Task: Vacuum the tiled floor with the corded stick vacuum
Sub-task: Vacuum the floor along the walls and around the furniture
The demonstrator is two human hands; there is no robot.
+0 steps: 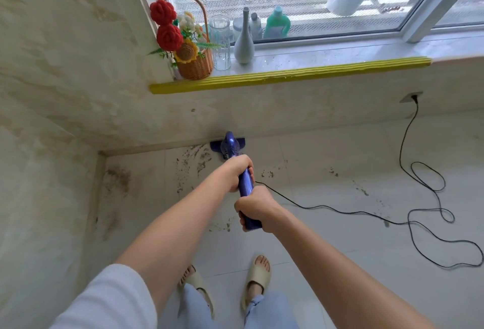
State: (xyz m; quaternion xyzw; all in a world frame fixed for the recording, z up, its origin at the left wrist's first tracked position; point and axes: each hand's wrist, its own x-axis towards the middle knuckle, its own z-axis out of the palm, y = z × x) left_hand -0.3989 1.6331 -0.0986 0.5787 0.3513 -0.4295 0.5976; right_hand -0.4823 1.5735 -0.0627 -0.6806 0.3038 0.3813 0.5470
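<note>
A blue stick vacuum (246,184) points away from me toward the wall under the window. Its floor head (230,144) lies on the white tiled floor (327,171), up against the base of the wall. My left hand (237,170) grips the handle higher up the stick. My right hand (258,209) grips the handle's near end. The black cord (403,221) leaves the handle, loops across the tiles to the right and runs up to a wall socket (411,97). Brown dirt smears (195,161) mark the tiles near the head and the corner.
A windowsill with a yellow edge strip (288,75) overhangs the wall, carrying a flower basket (192,64), a glass jar (220,43) and a white vase (244,40). A wall (39,171) closes the left side. My sandalled feet (258,280) stand on the tiles below.
</note>
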